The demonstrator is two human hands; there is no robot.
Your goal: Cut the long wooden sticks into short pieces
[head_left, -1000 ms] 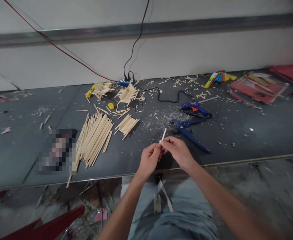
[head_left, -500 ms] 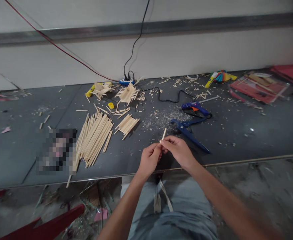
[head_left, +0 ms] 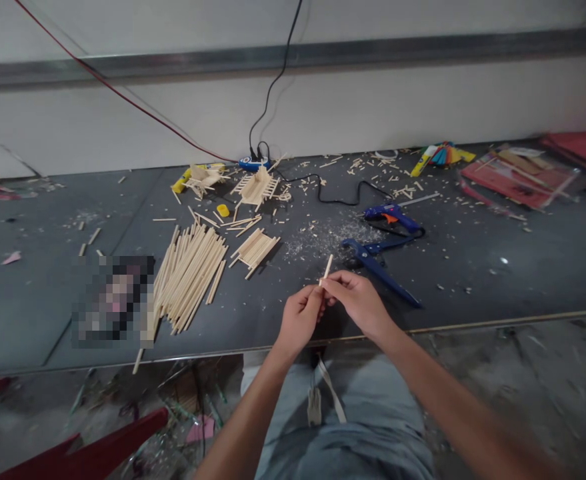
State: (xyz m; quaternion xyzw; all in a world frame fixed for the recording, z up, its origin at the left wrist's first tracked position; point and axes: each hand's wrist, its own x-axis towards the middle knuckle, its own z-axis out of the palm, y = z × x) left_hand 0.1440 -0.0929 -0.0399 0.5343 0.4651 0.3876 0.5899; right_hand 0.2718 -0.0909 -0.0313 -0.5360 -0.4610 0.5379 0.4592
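Observation:
Close together over the table's front edge, my left hand (head_left: 299, 319) and my right hand (head_left: 355, 301) both pinch one short wooden stick (head_left: 328, 267). Its upper end points up and away from me; the lower end is hidden by my fingers. Just beyond my right hand lies a blue cutter (head_left: 380, 270) with its handles spread. A blue glue gun (head_left: 391, 215) with an orange trigger rests behind it. Left of my hands is a small flat panel of glued sticks (head_left: 256, 252), and farther left a large pile of long wooden sticks (head_left: 193, 273).
Two small stick-built models (head_left: 257, 189) stand at the back near a blue power adapter (head_left: 253, 163). A yellow cap (head_left: 223, 211) lies before them. Stick offcuts and white shavings litter the dark table (head_left: 513, 273). Red sheets in plastic (head_left: 520, 177) lie far right; a blurred-out object (head_left: 115, 300) lies left.
Almost nothing differs. Both hands keep their pinch on the stick in the same place, and the view has shifted very slightly.

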